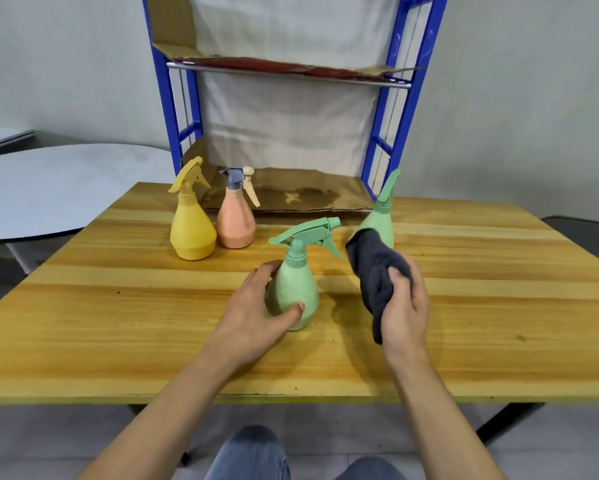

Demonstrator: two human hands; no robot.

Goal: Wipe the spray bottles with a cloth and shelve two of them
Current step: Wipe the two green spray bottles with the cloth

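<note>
My left hand (256, 306) is wrapped round the belly of the green bottle (296, 292), thumb across the front and fingers behind, and the bottle stands upright on the tabletop (118, 306). My right hand (403, 306), at 3 o'clock from it, is clenched on a bunched dark cloth (370, 268) whose loose ends stick out above and below my fist. The cloth is apart from this bottle.

The bottle is thin plastic and I judge it light. I cannot tell if there is liquid inside. Its smooth cone could slip, so the wide belly suits steadying, and the neck under the trigger suits lifting. The cloth is soft and limp and should fold round the curves.

At 1 o'clock stands a far green bottle (381, 220), partly hidden by the cloth. I cannot tell if they touch. At 10 o'clock a yellow bottle (190, 230) and a peach bottle (235, 223) stand just beside each other. At 12 o'clock is the blue rack (175, 133), its lower shelf (308, 188) bare of bottles.
</note>
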